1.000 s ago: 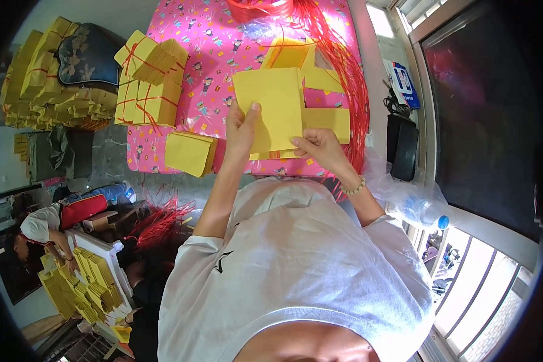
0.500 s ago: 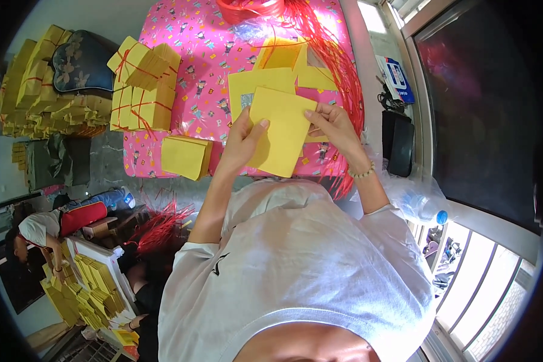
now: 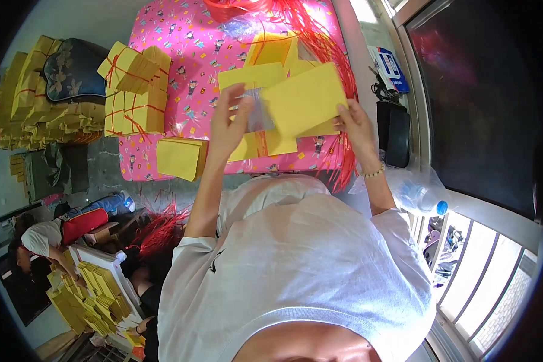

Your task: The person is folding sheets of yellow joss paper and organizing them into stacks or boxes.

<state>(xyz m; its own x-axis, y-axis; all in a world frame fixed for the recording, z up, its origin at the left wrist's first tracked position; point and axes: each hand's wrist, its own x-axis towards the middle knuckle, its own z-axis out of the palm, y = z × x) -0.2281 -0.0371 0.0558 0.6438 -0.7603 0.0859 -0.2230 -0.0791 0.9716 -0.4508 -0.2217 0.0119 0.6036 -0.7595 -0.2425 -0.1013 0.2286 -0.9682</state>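
My right hand [image 3: 357, 125] grips the right end of a stack of yellow paper [image 3: 308, 99], thumb on top, holding it above the table. The stack lies aslant, its right end higher up in the picture. My left hand [image 3: 229, 123] is off the stack to its left, fingers apart and slightly blurred, with nothing in it. Below the held stack, other yellow paper [image 3: 247, 75] lies on the pink patterned tablecloth [image 3: 193, 36]. A greyish patch [image 3: 256, 111] and a red-orange strip [image 3: 261, 143] show there, partly hidden by the stack.
To the left stand bundles of yellow paper tied with red string [image 3: 136, 90] and a loose yellow stack [image 3: 181, 158]. Red plastic strands [image 3: 314, 30] run down the table's right side. A plastic bottle [image 3: 431, 204] lies at right. Another person [image 3: 48, 238] handles yellow paper at lower left.
The stack has turned from upright to sideways and moved right and up. My left hand has let go of it and opened; my right hand keeps its grip.
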